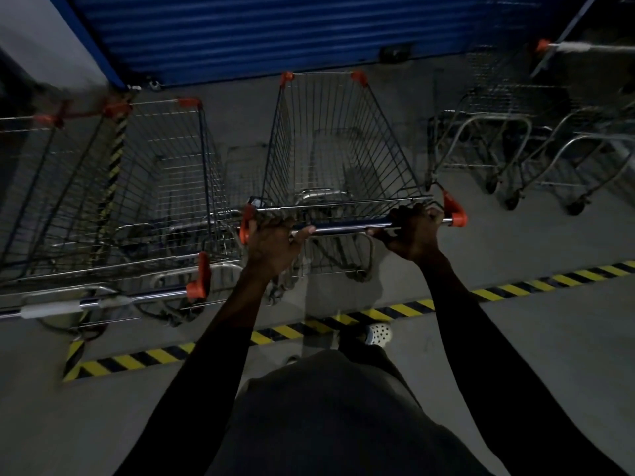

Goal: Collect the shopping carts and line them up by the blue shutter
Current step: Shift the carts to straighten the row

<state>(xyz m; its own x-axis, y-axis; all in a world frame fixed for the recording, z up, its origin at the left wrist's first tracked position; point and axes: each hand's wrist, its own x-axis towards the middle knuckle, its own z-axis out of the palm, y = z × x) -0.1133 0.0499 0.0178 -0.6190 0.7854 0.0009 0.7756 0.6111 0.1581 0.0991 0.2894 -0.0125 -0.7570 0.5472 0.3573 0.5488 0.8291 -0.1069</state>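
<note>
A wire shopping cart (338,142) with orange corner caps stands straight ahead, its nose close to the blue shutter (275,32). My left hand (275,247) grips the left end of its handle bar (347,227). My right hand (414,233) grips the right end, next to the orange end cap. To the left stands a parked cart (161,187) facing the shutter, with another cart nested beside it at the frame's left edge. Its handle (110,300) lies nearer to me than the one I hold.
Several carts (536,146) stand at the right, near the shutter's right end. Yellow-and-black floor tape (405,310) runs across the concrete under my arms. A white wall corner (44,46) with a striped edge rises at the far left. My shoe (378,333) rests on the tape.
</note>
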